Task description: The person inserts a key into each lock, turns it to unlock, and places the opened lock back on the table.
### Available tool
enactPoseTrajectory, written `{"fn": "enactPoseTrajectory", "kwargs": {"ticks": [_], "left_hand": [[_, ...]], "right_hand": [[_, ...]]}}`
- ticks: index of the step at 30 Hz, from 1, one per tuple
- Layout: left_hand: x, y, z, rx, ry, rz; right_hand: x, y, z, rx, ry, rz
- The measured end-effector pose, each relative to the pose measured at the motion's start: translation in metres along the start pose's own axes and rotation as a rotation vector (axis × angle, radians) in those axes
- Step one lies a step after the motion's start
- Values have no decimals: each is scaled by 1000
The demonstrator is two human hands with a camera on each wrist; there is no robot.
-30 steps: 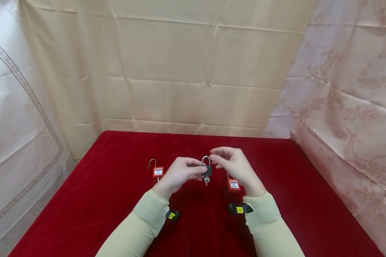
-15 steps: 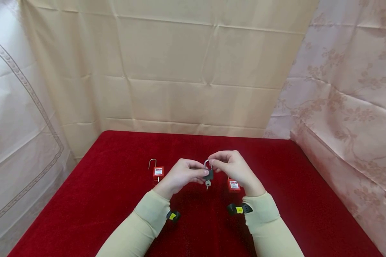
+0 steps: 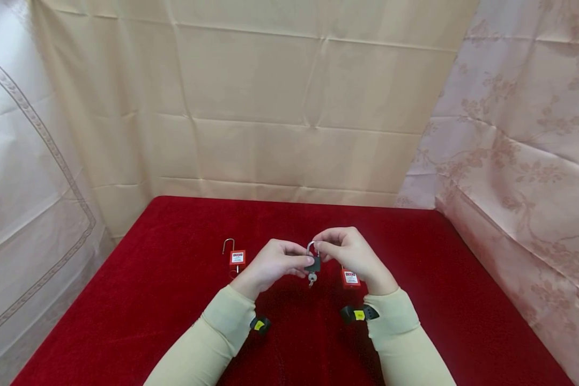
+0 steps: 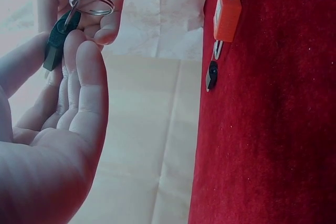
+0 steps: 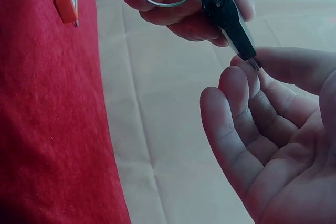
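I monitor two forearms, both in pale sleeves, entering from the near side and converging toward each other. The left hand (image 3: 280,261) points inward, thumb laid across the front of a dark padlock (image 3: 313,263) and fingers behind it; its grip is a pinch on the lock body. The right hand (image 3: 347,252) bends inward at the wrist from the opposite side, thumb and index finger pinching the silver shackle (image 3: 310,245). I see its remaining fingers loosely bent, side by side.

The dark padlock sits between the two hands, shackle up, held apart from the red cloth (image 3: 198,332). Keys (image 3: 312,279) hang below the grip; a metal ring (image 4: 92,3) shows in the left wrist view. I cannot tell whether this shackle is seated.

One red padlock (image 3: 237,257) lies left of the left hand, its shackle open. Another red padlock (image 3: 350,279) lies under the right wrist, its shackle partly hidden.
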State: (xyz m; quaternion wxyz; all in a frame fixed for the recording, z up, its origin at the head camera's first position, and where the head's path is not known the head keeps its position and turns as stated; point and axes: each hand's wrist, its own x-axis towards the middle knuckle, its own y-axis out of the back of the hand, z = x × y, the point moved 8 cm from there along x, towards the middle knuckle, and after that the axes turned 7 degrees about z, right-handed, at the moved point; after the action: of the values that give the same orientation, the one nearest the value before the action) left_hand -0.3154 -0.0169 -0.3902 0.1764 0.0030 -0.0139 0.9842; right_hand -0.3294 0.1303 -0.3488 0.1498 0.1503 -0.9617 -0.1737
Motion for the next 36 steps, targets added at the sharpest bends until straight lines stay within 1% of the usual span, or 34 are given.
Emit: {"fn": "enactPoseTrajectory", "kwargs": {"ticks": [12,19,27,36], "left_hand": [[0,-1,-1,0,-7,-7],[-1,0,1,-7,-3,-4],[0,2,1,-29,-6,-5],[1,3,0,-26,-5,-12]], "right_hand": [[-2,2,-3,-24,19,-2],[-3,2,-6,-51,27,-15],[-2,2,-6,-15,27,-22],[-2,3,-6,-32,45,-15]]}}
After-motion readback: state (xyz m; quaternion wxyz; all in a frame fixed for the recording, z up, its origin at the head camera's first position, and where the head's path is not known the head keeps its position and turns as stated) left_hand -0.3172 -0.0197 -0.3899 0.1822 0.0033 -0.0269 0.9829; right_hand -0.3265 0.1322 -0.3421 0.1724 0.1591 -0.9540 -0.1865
